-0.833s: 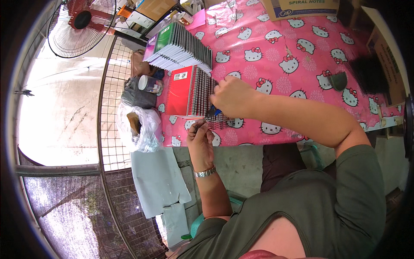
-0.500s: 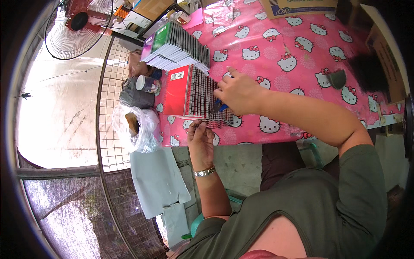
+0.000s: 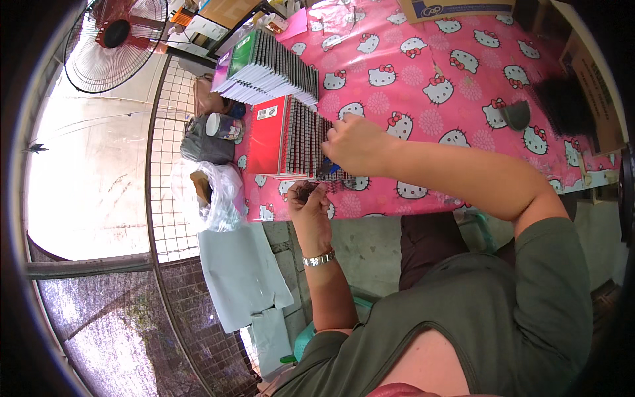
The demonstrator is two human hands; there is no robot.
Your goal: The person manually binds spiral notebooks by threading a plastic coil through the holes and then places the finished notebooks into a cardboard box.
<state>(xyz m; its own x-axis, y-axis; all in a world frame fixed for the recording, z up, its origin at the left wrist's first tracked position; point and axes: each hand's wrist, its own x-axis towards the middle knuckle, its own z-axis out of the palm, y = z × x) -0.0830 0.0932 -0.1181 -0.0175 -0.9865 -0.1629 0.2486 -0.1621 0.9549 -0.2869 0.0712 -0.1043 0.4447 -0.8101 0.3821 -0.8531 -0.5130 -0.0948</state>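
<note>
A stack of spiral notebooks with a red cover (image 3: 268,142) lies at the table's near left, its black wire coils facing right. My right hand (image 3: 357,144) is closed round blue-handled pliers (image 3: 328,167), whose dark jaws are at the coils near the stack's front end. Just below that front edge is my left hand (image 3: 311,206), palm up with fingers curled. Something dark shows between its fingertips, too small to make out. Behind the red stack stands another stack of spiral notebooks with green and purple covers (image 3: 264,66).
A pink patterned cloth (image 3: 423,99) covers the table. Along its left side are a white-lidded jar (image 3: 223,126), a dark bag (image 3: 205,149) and a clear plastic bag (image 3: 221,198). Cardboard boxes (image 3: 456,8) stand at the back and right; a fan (image 3: 118,34) is at upper left.
My right hand has shifted slightly left, its raised index finger now folded in. My left hand has turned a little and its fingers have opened slightly around the dark bit.
</note>
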